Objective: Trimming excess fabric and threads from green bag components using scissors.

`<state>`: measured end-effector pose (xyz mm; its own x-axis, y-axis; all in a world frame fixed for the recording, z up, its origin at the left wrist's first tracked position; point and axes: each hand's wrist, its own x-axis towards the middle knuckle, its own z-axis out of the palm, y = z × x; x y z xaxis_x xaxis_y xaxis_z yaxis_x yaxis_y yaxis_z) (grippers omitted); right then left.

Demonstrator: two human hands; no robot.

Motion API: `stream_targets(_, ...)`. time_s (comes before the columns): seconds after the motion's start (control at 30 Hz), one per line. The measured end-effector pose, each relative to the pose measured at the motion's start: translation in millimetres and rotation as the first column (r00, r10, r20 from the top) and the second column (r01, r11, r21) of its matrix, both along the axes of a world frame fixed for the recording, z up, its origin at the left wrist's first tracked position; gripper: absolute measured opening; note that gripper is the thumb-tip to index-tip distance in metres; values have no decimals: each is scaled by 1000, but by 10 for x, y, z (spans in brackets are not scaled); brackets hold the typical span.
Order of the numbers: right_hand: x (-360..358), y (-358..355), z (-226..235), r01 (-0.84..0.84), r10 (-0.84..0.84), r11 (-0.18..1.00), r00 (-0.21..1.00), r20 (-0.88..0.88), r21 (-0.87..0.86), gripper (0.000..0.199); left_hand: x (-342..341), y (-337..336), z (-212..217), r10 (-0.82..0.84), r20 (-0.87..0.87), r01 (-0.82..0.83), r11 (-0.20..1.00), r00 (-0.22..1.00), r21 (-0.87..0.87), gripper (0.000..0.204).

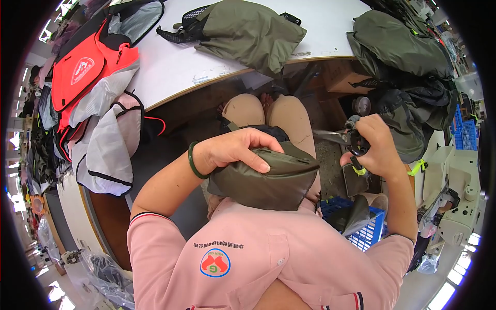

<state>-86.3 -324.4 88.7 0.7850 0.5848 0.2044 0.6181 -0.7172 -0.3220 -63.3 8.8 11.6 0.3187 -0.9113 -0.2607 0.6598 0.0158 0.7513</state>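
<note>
My left hand (240, 150), with a green bangle at the wrist, grips an olive-green fabric pouch (258, 183) over my lap. Its thumb presses on the near face, and the pouch's folded seam edge points right. In my right hand (380, 147) is a pair of scissors (354, 139), held by the dark handles with a yellow-green tie on them. The metal blades point left toward the pouch and stay apart from it. Whether the blades are spread is hard to make out.
A white table (170, 67) curves ahead, bearing an olive bag (248, 33). Red and grey bags (85, 72) pile at the left; more olive bags (398, 46) lie right. Beside my right elbow stands a blue basket (369, 232) with fabric pieces. A sewing machine (449, 206) is far right.
</note>
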Motion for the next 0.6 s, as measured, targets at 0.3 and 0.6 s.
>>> stream_targets(0.3, -177, 504, -206, 292, 110, 900, 570, -814, 325, 18, -100, -186, 123, 34, 418, -101, 985, 908, 140, 27)
stream_targets(0.6, -133, 258, -54, -36, 20, 996, 983, -182, -85, 42, -230, -160, 79, 149, 469, -240, 961, 871, 141, 27)
